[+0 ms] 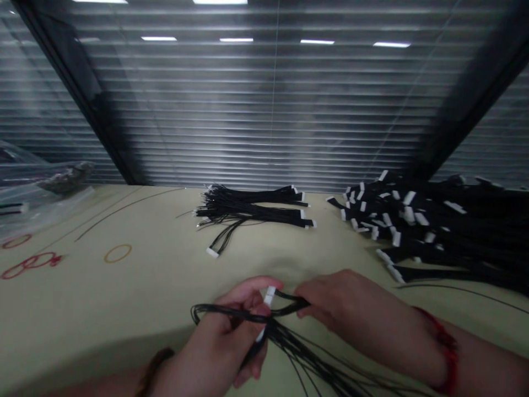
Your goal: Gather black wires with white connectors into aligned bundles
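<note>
In the head view, my left hand (231,336) is closed around a black wire harness, its fingers and thumb pressing on a white connector (269,296). Black wires (297,344) loop over the left hand and trail off to the lower right. My right hand (334,300) pinches a short bundle of black wires (291,305) that runs into the connector's right side. The two hands are a small gap apart, low in the middle of the view. Part of the connector is hidden behind the left thumb.
A bundle of black wire harnesses (256,207) lies at the back middle of the table (157,292). A large heap of harnesses with white connectors (438,226) fills the right. At left are rubber bands (118,253) and a clear plastic bag (37,204). Window blinds (264,110) rise behind.
</note>
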A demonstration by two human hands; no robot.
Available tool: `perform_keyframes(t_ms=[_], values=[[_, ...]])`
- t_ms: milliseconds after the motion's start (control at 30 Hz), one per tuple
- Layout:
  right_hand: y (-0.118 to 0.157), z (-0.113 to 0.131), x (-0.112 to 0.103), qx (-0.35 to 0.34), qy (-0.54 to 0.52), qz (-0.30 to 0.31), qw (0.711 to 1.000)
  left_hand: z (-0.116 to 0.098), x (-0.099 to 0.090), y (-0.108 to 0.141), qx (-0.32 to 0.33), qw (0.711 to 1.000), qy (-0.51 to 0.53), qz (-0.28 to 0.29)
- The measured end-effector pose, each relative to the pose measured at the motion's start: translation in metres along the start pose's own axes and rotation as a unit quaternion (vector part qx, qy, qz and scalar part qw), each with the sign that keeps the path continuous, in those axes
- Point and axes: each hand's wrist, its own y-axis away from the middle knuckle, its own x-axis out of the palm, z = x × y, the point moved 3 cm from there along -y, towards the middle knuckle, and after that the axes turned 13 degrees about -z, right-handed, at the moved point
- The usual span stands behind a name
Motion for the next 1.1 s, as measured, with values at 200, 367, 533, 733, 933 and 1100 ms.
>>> perform_keyframes(t_ms=[200,367,533,733,933,1100], values=[[-0.005,-0.001,-0.029,-0.107,-0.007,-0.114,0.988,0.004,-0.005,-0.005,0.016,0.999,0.015,-0.043],[-0.003,0.015,-0.041,-0.188,0.053,-0.095,0.976,0.005,-0.008,-0.004,-0.016,0.997,0.019,-0.077],[0.002,0.015,-0.023,-0.063,-0.015,0.008,0.998,0.002,-0.005,-0.003,-0.003,0.999,0.007,-0.043],[0.001,0.011,0.000,0.165,-0.282,0.098,0.940,0.003,-0.001,0.000,0.019,1.000,0.013,0.003],[0.002,0.012,0.008,0.204,-0.270,0.065,0.939,0.000,0.001,0.003,0.021,0.999,0.023,0.019],[0.000,0.014,-0.009,0.201,-0.223,0.030,0.953,-0.004,0.003,0.001,-0.004,0.999,0.040,0.014]])
